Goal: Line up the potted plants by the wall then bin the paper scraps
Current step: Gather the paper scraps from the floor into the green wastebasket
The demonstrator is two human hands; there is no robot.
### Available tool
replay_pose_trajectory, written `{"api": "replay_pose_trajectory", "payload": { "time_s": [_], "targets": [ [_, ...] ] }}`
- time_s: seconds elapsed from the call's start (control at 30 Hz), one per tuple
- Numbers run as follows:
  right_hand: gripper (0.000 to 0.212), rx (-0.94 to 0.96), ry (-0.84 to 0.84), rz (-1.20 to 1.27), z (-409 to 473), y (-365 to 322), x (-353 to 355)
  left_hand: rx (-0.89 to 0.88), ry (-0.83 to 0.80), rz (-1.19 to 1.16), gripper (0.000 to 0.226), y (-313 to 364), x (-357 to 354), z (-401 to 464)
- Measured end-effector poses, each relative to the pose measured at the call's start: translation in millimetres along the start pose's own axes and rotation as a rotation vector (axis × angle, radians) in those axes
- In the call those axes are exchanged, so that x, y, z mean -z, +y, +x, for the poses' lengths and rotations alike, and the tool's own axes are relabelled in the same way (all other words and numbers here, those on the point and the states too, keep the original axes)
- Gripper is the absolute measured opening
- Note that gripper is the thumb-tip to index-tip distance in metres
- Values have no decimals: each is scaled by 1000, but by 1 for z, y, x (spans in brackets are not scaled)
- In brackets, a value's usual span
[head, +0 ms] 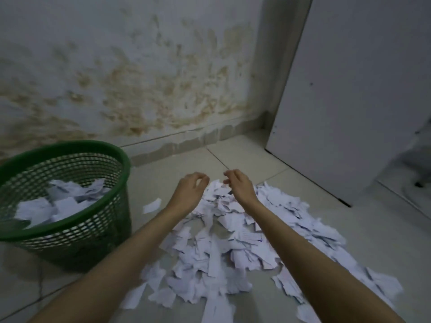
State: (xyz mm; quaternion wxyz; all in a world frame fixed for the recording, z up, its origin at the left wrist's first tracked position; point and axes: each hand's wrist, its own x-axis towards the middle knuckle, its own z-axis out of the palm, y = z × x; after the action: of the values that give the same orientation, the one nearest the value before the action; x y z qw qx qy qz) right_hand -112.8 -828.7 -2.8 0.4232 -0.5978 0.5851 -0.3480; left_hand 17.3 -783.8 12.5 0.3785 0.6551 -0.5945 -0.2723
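Observation:
A wide pile of torn white paper scraps point(235, 243) covers the tiled floor in front of me. A green mesh bin point(77, 231) stands at the left, holding several scraps. My left hand point(190, 187) and my right hand point(238, 183) hover side by side over the far end of the pile, fingers loosely curled downward, holding nothing that I can see. No potted plants are in view.
A stained wall point(140, 78) runs behind the bin. A white door or panel point(349, 101) stands at the right. One loose scrap point(152, 205) lies between the bin and the pile.

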Motion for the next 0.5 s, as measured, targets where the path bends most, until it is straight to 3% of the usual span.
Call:
{"api": "replay_pose_trajectory", "payload": {
  "time_s": [0.17,0.3,0.4,0.5],
  "targets": [
    [34,-178,50,-253,29,76,30,133,-129,78,39,-38,-34,14],
    [35,-89,-40,-464,59,99,18,247,-123,146,40,-81,-56,25],
    [40,25,-8,-559,76,109,-7,335,5,156,41,-107,-66,26],
    [43,86,119,-490,85,111,-20,327,212,121,40,-124,-72,31]
  ]
}}
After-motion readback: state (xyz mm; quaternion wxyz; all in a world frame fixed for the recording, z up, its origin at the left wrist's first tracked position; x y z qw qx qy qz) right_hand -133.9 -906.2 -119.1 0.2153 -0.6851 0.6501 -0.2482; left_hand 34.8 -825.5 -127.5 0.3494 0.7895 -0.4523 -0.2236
